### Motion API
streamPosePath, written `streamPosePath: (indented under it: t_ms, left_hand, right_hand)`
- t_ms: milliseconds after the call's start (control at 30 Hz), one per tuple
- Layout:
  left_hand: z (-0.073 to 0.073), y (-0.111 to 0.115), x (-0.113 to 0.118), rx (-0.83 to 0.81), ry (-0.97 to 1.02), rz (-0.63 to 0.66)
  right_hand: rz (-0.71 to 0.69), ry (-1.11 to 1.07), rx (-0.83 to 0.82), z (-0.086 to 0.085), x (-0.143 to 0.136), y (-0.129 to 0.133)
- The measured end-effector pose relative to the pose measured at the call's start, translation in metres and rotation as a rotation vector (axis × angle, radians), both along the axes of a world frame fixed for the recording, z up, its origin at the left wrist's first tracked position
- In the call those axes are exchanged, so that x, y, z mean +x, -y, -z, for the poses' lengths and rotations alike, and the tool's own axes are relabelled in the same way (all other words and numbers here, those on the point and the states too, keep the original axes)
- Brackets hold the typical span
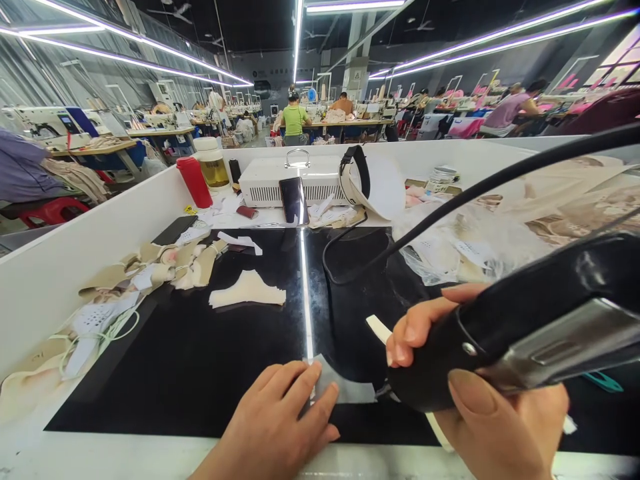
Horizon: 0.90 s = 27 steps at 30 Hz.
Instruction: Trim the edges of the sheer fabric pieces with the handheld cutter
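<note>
My right hand [500,413] is wrapped round the thick body of a black corded hand tool [540,313] with a metal lever along its side. The tool's tip, small and partly hidden, meets the right end of a thin grey translucent piece [353,392]. On that piece's left part rest the fingertips of my left hand [285,420], stretched out and pressing it down on the black mat [165,373]. A cream cut piece [247,290] lies further back on the mat. Beside my right fingers is a narrow cream strip [379,328], partly covered.
The tool's black cable [450,207] loops across the right side. Beige and white pieces [165,267] are heaped at left. A phone [294,200] leans against a white vented box [265,183]. A face shield [380,183] stands beside it. Plastic bags [460,247] lie at right.
</note>
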<state>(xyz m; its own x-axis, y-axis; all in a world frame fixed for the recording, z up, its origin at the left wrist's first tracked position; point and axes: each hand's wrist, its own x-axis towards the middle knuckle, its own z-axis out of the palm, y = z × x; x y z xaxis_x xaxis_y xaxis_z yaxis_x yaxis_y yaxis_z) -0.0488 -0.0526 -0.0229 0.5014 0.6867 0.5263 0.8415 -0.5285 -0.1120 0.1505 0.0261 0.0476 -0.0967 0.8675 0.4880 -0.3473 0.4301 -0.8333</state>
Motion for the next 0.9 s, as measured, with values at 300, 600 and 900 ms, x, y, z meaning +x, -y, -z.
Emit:
streamPosePath:
  t_ms: [300, 600, 900]
  left_hand:
    - [0.001, 0.001, 0.000, -0.018, 0.013, -0.002]
    - [-0.014, -0.002, -0.006, -0.254, 0.104, 0.058]
    - [-0.018, 0.032, -0.042, -0.473, 0.350, -0.228]
  right_hand:
    - [-0.054, 0.019, 0.027, 0.006, 0.000, 0.001]
    - [-0.031, -0.013, -0.015, -0.001, -0.006, 0.000]
    - [-0.142, -0.079, -0.043, 0.000, -0.048, 0.015]
